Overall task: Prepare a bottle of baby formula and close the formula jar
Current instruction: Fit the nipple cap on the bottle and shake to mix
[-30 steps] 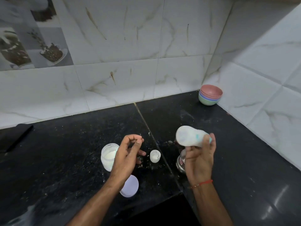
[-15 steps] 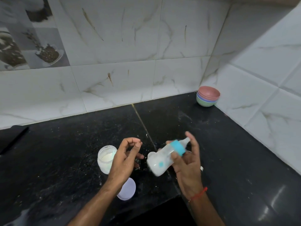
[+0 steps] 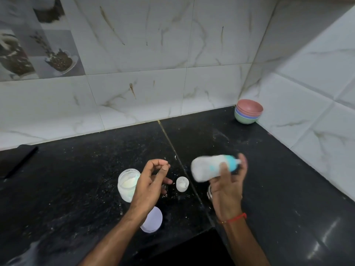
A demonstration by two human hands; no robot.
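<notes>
Right hand (image 3: 227,181) gripping milky baby bottle (image 3: 209,167) sideways above black counter (image 3: 76,179), teal collar toward fingers, bottle motion-blurred; left hand (image 3: 151,181) empty, fingers loosely curled, just beside open formula jar (image 3: 126,184); jar lid (image 3: 153,220) flat near left wrist

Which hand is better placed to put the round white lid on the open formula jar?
Left. The left hand is empty, directly beside the open formula jar and above the round white lid; the right hand grips the baby bottle.

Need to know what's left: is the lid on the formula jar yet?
No, the jar stands open and its lid lies flat on the counter nearby.
</notes>
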